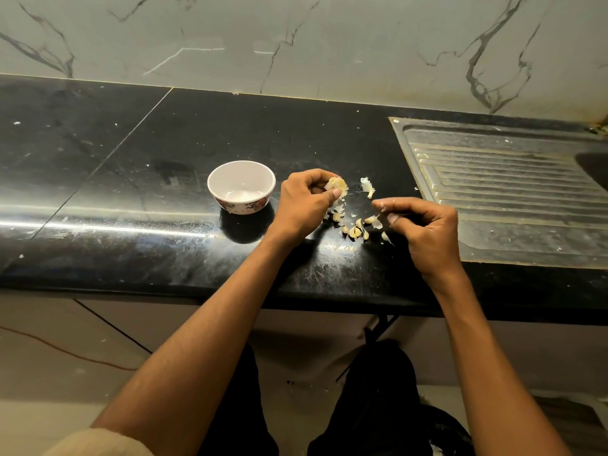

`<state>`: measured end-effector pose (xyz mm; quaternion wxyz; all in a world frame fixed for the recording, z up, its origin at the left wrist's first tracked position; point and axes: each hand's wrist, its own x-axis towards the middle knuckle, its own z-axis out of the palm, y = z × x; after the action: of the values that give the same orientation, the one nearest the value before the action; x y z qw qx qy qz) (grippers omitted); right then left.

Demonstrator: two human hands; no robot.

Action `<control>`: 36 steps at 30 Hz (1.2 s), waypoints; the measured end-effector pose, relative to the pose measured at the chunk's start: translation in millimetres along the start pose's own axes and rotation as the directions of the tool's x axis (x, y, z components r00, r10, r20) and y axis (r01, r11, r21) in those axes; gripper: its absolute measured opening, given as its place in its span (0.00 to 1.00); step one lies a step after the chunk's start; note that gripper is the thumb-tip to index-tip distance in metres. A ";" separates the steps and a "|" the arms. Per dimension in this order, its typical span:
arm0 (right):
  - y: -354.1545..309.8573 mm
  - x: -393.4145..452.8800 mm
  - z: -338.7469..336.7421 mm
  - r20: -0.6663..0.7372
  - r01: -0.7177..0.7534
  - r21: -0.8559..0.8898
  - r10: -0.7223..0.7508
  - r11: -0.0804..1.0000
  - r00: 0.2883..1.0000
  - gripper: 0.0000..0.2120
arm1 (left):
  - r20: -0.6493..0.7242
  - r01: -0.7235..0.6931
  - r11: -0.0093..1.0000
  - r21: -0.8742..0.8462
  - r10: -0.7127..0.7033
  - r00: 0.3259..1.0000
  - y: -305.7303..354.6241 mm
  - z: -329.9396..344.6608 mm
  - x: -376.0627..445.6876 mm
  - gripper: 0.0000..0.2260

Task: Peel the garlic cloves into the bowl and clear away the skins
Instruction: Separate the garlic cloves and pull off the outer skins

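The left hand grips a pale, papery garlic bulb just right of the one white bowl (floral outside). The right hand, further right, pinches a skin scrap. Several loose cloves lie on the black desk between both hands.

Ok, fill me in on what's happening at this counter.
A person is breaking up garlic on the black counter. The left hand holds a partly stripped garlic head, thumb pressed against it. The right hand pinches something small at its fingertips, too small to identify. Loose cloves and bits of skin lie between the hands. The white bowl to the left looks empty, so nothing peeled has gone in yet.
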<state>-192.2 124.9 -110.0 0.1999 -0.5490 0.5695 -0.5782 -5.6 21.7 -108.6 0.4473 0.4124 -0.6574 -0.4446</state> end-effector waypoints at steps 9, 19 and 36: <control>21.9 49.3 12.7 -0.022 -0.285 -0.218 0.287 0.933 0.958 0.19 | -0.065 -0.004 1.000 -0.011 0.003 0.998 -1.2 0.8 1.8 0.06; 4.5 77.0 34.5 0.141 -0.214 0.101 0.199 0.972 0.970 0.16 | -0.054 -0.044 0.999 0.026 0.045 0.998 -7.7 1.7 6.4 0.10; 7.0 62.5 54.1 0.125 -0.015 0.072 0.006 0.997 0.992 0.07 | -0.028 0.000 0.988 -0.156 -0.005 1.000 -8.9 0.6 5.0 0.06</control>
<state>-168.1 45.8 -104.3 0.2579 -0.5734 0.5375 -0.5619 -6.1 14.8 -116.1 0.4869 0.3832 -0.6137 -0.4894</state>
